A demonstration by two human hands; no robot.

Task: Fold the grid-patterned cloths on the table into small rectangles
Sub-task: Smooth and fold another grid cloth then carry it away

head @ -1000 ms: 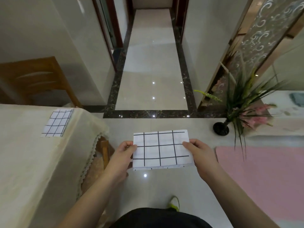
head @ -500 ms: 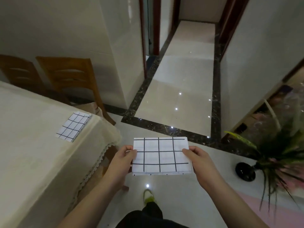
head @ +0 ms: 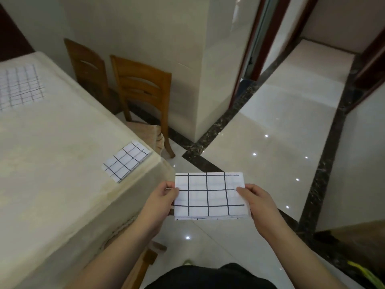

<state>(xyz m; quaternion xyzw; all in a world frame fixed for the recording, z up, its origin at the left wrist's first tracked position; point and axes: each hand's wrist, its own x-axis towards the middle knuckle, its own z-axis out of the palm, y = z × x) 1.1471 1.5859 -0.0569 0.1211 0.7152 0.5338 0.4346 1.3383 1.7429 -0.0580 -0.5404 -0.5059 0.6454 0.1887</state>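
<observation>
I hold a folded white cloth with black grid lines (head: 210,196) flat in the air over the floor, just right of the table corner. My left hand (head: 160,202) pinches its left edge and my right hand (head: 258,202) pinches its right edge. A second folded grid cloth (head: 126,160) lies on the table (head: 52,163) near its corner. A third grid cloth (head: 19,86), larger and spread open, lies at the table's far left.
The table wears a cream tablecloth with a lace hem. Two wooden chairs (head: 143,94) stand against the wall behind it. Glossy tiled floor with dark borders (head: 270,147) runs right towards a hallway. Another chair's wood shows under the table edge.
The view has swung left: the plant and pink mat have left the frame, while the table, chairs and the spread cloth came in. My hands keep the same grip on the folded cloth.
</observation>
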